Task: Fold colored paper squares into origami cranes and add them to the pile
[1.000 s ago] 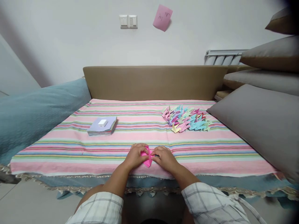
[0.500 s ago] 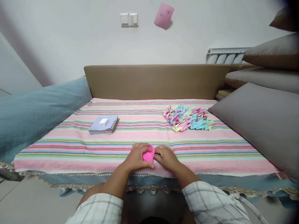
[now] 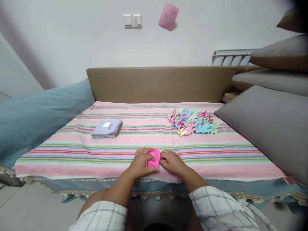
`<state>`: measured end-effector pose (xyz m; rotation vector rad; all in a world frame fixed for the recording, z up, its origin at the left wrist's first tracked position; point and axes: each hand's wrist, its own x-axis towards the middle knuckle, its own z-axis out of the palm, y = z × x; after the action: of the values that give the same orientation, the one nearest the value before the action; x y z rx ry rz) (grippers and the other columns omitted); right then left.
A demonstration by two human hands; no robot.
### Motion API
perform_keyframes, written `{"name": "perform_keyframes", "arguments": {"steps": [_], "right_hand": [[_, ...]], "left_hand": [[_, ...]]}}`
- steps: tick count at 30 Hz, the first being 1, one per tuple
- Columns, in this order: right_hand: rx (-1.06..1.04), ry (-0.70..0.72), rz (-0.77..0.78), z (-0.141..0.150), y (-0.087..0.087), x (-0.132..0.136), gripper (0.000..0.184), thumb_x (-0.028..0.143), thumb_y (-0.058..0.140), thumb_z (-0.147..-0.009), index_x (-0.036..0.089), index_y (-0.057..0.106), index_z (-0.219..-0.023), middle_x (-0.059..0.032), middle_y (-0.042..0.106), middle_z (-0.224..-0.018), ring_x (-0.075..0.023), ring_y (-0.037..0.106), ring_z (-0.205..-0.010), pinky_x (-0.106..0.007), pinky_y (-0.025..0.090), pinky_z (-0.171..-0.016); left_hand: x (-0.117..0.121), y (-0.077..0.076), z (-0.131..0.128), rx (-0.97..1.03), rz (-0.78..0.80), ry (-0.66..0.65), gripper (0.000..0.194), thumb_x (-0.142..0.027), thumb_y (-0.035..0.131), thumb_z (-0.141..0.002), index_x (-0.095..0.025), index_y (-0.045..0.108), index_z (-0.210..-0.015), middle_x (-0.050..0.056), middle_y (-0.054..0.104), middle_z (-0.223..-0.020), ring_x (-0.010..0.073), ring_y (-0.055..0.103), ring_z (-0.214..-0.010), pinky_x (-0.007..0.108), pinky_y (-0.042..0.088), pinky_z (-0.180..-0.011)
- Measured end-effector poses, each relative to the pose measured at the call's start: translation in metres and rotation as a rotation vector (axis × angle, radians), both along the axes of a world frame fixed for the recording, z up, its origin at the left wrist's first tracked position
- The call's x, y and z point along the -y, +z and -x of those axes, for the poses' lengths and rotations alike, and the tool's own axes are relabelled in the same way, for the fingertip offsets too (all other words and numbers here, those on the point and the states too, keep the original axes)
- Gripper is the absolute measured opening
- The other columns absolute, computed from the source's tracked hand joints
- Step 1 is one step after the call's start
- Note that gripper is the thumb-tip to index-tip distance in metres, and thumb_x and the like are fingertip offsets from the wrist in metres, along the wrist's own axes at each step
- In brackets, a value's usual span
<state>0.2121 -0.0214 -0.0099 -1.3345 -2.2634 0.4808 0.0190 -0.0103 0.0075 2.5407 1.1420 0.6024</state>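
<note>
A bright pink folded paper (image 3: 154, 158) lies at the near edge of the striped cloth (image 3: 149, 138). My left hand (image 3: 141, 163) curls around its left side, fingers and thumb pinching it. My right hand (image 3: 173, 162) presses against its right edge with fingers bent. Both hands rest on the cloth, close together, with the paper between them.
A stack of lilac paper sheets (image 3: 106, 128) with a small white block on top sits at the left. A heap of several coloured paper cranes (image 3: 192, 122) lies at the back right. Grey cushions (image 3: 269, 125) flank the right, a blue blanket (image 3: 36, 115) the left.
The pink paper changed from a pointed shape hanging over the cloth's edge to a more compact fold held higher between my hands. My hands stayed almost in place.
</note>
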Motion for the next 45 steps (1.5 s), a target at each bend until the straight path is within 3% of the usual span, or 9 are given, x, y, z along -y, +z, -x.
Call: {"name": "perform_keyframes", "arguments": {"steps": [9,19,21,27,30,35,39,45], "right_hand": [[0.036,-0.082,-0.015,0.006,-0.005,0.002,0.016,0.026,0.057,-0.078,0.022,0.067,-0.090,-0.0044,0.064,-0.096,-0.0186,0.055,-0.093,-0.030,0.038,-0.083],[-0.050,0.007,0.033,-0.003,0.000,0.000,0.017,0.020,0.057,-0.076,0.020,0.065,-0.091,-0.0037,0.066,-0.092,-0.0186,0.057,-0.090,-0.029,0.040,-0.080],[-0.106,0.025,0.068,-0.006,0.002,0.001,0.025,0.021,0.060,-0.073,0.020,0.063,-0.097,-0.0039,0.066,-0.097,-0.0197,0.058,-0.091,-0.029,0.041,-0.081],[-0.265,0.011,0.206,-0.013,0.002,0.002,0.076,0.035,0.072,-0.064,0.021,0.040,-0.131,-0.0094,0.053,-0.128,-0.0241,0.052,-0.112,-0.035,0.040,-0.091],[-0.257,-0.017,0.228,-0.015,0.000,0.002,0.083,0.041,0.071,-0.066,0.022,0.032,-0.137,-0.0108,0.045,-0.136,-0.0250,0.046,-0.120,-0.038,0.037,-0.097],[-0.259,0.006,0.208,-0.018,0.000,0.001,0.076,0.046,0.062,-0.075,0.024,0.028,-0.140,-0.0098,0.043,-0.138,-0.0241,0.045,-0.121,-0.039,0.037,-0.098],[-0.258,0.031,0.179,-0.019,-0.002,-0.002,0.061,0.043,0.060,-0.078,0.026,0.041,-0.133,-0.0059,0.047,-0.136,-0.0236,0.044,-0.123,-0.039,0.035,-0.101],[-0.263,0.022,0.154,-0.017,-0.005,-0.005,0.049,0.037,0.059,-0.078,0.026,0.051,-0.125,-0.0040,0.056,-0.126,-0.0235,0.051,-0.115,-0.038,0.039,-0.097]], "left_hand": [[-0.001,-0.006,0.001,-0.006,-0.015,-0.010,0.018,-0.040,0.073,-0.063,-0.027,0.072,-0.075,0.004,0.055,-0.123,0.0266,0.045,-0.113,0.043,0.029,-0.099],[-0.002,-0.007,0.000,0.031,-0.030,-0.014,0.015,-0.038,0.062,-0.075,-0.025,0.070,-0.073,0.004,0.059,-0.119,0.0235,0.049,-0.110,0.041,0.032,-0.097],[-0.001,-0.007,0.000,0.034,-0.015,0.002,0.016,-0.039,0.062,-0.075,-0.024,0.067,-0.081,0.004,0.059,-0.119,0.0237,0.049,-0.111,0.042,0.031,-0.098],[0.001,-0.008,0.000,0.029,0.049,0.079,0.044,-0.039,0.062,-0.074,-0.023,0.050,-0.113,0.007,0.058,-0.119,0.0251,0.050,-0.110,0.048,0.024,-0.102],[0.000,-0.010,0.000,0.030,0.055,0.079,0.050,-0.039,0.062,-0.074,-0.023,0.047,-0.119,0.007,0.056,-0.123,0.0255,0.048,-0.113,0.047,0.021,-0.103],[-0.002,-0.011,-0.001,0.008,0.044,0.092,0.051,-0.042,0.061,-0.076,-0.024,0.049,-0.121,0.008,0.058,-0.121,0.0250,0.050,-0.110,0.045,0.025,-0.101],[-0.002,-0.011,-0.002,-0.005,0.043,0.098,0.048,-0.043,0.062,-0.076,-0.025,0.053,-0.120,0.006,0.063,-0.112,0.0239,0.052,-0.102,0.044,0.028,-0.097],[-0.003,-0.013,-0.003,0.001,0.063,0.106,0.044,-0.043,0.063,-0.076,-0.030,0.056,-0.117,0.002,0.064,-0.115,0.0226,0.053,-0.102,0.044,0.025,-0.100]]}}
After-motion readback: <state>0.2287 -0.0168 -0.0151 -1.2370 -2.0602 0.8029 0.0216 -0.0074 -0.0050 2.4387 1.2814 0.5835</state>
